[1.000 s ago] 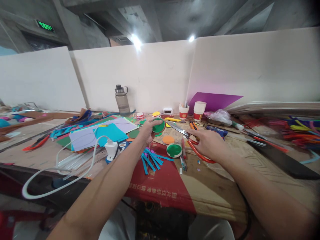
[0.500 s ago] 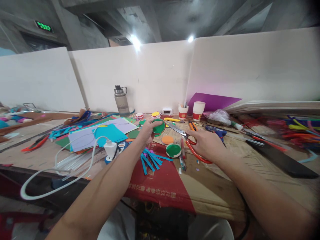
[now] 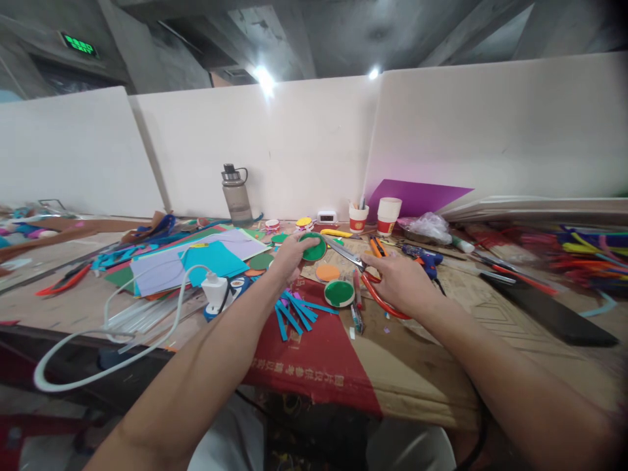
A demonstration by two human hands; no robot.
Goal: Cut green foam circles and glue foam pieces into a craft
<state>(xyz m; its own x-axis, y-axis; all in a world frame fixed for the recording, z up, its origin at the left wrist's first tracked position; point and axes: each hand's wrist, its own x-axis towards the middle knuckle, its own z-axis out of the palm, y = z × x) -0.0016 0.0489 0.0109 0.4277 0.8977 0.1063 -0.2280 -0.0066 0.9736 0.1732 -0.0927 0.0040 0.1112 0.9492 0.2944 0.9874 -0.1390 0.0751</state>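
While the blue strips lie nearest on the desk, the cut looks best made by turning the green disc slowly into the blades. The right hand has its fingers closed through the red-handled scissors; the left hand, arm outstretched, clamps the disc beyond.

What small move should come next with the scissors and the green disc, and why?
Probably bring the scissors blades onto the rim of the green disc: the left hand holds it up, and the right hand points the blades at its edge, not yet touching.
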